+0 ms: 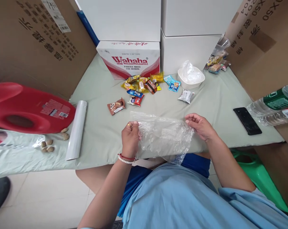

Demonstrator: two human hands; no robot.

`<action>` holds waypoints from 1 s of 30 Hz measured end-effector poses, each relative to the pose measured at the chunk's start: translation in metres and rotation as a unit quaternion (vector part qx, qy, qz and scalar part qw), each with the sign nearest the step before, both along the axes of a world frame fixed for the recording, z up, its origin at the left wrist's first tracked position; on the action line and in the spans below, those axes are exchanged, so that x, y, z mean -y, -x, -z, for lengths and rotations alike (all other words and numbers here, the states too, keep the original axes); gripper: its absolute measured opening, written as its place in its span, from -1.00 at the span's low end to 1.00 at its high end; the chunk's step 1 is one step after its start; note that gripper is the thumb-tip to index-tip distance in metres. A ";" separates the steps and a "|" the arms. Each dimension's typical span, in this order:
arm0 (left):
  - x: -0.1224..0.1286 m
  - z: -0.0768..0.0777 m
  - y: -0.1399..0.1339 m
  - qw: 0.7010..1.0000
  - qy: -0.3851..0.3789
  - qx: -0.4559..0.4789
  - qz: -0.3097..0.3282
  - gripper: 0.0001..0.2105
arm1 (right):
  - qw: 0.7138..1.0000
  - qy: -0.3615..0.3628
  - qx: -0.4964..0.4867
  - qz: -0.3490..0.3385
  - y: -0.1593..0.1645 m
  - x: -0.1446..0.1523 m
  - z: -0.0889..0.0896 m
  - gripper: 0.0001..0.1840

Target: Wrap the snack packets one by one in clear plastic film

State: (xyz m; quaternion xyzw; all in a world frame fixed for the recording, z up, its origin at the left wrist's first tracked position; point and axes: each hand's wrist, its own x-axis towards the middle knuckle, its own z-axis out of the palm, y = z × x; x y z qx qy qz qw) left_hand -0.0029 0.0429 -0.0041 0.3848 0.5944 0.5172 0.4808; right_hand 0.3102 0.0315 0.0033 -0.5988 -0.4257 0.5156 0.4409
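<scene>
A clear plastic bag (164, 135) is stretched between my two hands over the table's front edge, its lower part hanging toward my lap. My left hand (131, 136) pinches its left side. The fingers of my right hand (198, 125) are closed on the bag's upper right corner. Beyond the bag lie a brown snack packet (116, 106), a red packet (135, 100) with a blue one (135, 93) against it, and a silver-white sachet (186, 96). Farther back is a pile of yellow-wrapped snacks (142, 84), with blue sachets (174, 85) to its right.
A white bowl (193, 83) holds crumpled plastic. On the left are a plastic-film roll (76, 130), a red jug (34, 108) and several nuts (47, 146). A phone (247, 121) and water bottles (272, 103) lie at right. A Wahaha carton (132, 58) stands behind.
</scene>
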 end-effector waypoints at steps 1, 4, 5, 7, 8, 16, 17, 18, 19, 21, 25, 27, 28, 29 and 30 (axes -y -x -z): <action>-0.001 0.005 0.004 1.000 0.010 -0.001 -0.009 -0.64 | 0.998 -0.028 0.045 0.027 -0.003 0.001 0.002 -0.47; 0.000 0.019 0.012 0.999 0.040 -0.001 -0.024 -0.68 | 0.973 -0.142 0.182 0.020 -0.004 0.012 -0.001 -0.54; 0.001 0.023 0.014 0.998 0.049 0.006 -0.029 -0.68 | 0.959 -0.183 0.216 -0.035 -0.002 0.019 -0.004 -0.50; 0.002 0.027 0.015 0.997 0.066 0.025 -0.038 -0.69 | 0.910 -0.249 0.262 -0.202 0.007 0.036 -0.010 -0.26; 0.002 0.029 0.015 0.996 0.075 0.036 -0.043 -0.70 | 0.875 -0.268 0.283 -0.286 0.013 0.044 -0.011 -0.13; -0.007 0.017 0.032 0.976 0.132 0.167 -0.041 -0.69 | 0.840 -0.285 0.322 -0.332 0.042 0.054 0.016 -0.76; -0.007 0.014 0.035 0.971 0.130 0.200 -0.035 -0.70 | 0.860 -0.276 0.289 -0.318 0.043 0.050 0.014 -0.77; -0.007 0.011 0.037 0.964 0.120 0.234 -0.030 -0.69 | 0.883 -0.257 0.255 -0.298 0.044 0.047 0.010 -0.77; -0.007 0.009 0.038 0.958 0.103 0.265 -0.025 -0.68 | 0.910 -0.227 0.217 -0.272 0.046 0.043 0.006 -0.77; -0.006 0.008 0.036 0.952 0.060 0.302 -0.008 -0.63 | 0.961 -0.137 0.116 -0.209 0.052 0.034 -0.003 -0.71; -0.002 0.022 0.018 0.983 -0.007 0.185 -0.016 -0.54 | 0.992 0.026 -0.106 -0.069 0.060 0.014 -0.006 -0.52; 0.002 0.034 0.008 0.998 -0.041 0.048 -0.019 -0.50 | 0.986 0.061 -0.157 -0.017 0.061 0.004 -0.001 -0.45; 0.005 0.040 0.004 0.997 -0.065 -0.036 -0.008 -0.51 | 0.983 0.071 -0.171 0.003 0.059 0.001 0.002 -0.42; 0.008 0.045 0.002 0.988 -0.094 -0.121 0.013 -0.57 | 0.980 0.077 -0.180 0.022 0.057 -0.002 0.006 -0.41; 0.010 0.050 0.000 0.971 -0.128 -0.200 0.038 -0.66 | 0.979 0.078 -0.185 0.039 0.055 -0.004 0.009 -0.41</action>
